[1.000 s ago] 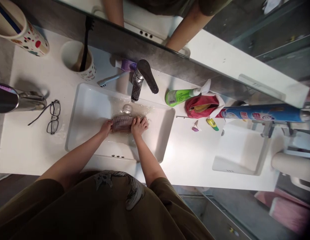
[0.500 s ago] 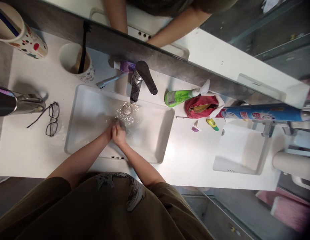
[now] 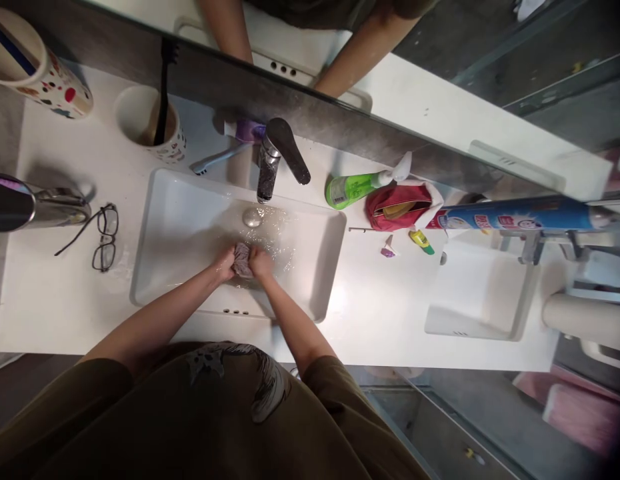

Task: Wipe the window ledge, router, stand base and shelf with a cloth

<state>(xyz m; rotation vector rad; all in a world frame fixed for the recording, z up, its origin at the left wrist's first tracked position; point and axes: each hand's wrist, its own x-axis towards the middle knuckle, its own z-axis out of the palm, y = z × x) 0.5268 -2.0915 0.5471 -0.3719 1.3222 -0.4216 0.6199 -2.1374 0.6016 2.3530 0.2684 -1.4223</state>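
Head view: left hand and right hand have their fingers clamped on a cloth mid-sink. (Soapy grip could slip, dropping it toward the drain.) Compared with the earlier spread-out roll, the cloth is now bunched tight.

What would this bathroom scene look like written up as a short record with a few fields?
Place: white bathroom sink
Left hand: squeezing a brownish cloth
Right hand: squeezing the same cloth
Nearby: chrome faucet, eyeglasses, green spray bottle
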